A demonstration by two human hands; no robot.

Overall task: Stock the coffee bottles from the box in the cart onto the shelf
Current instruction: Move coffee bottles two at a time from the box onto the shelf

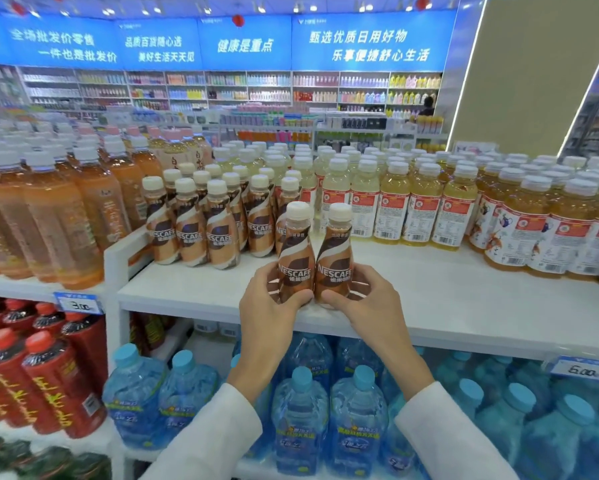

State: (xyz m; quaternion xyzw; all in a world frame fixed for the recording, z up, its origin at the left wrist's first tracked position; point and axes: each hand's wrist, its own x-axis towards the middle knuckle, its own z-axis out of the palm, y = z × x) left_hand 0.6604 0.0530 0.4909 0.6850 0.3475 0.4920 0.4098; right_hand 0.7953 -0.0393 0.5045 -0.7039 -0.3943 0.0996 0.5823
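The left hand (pixel 273 303) wraps its fingers around the lower body of one coffee bottle (pixel 294 258), and the right hand (pixel 363 299) grasps a second coffee bottle (pixel 334 258) the same way. The two bottles touch side by side between the hands, upright, labels facing out (probably so they match the facing of the row). Their bases sit at the front edge of the white shelf (pixel 464 299), just under the fingertips. Beyond the fingers, up and to the left, stand the coffee bottles already stocked (pixel 190 230); the bare stretch beside that row looks like the intended spot. Neither cart nor box is in view.
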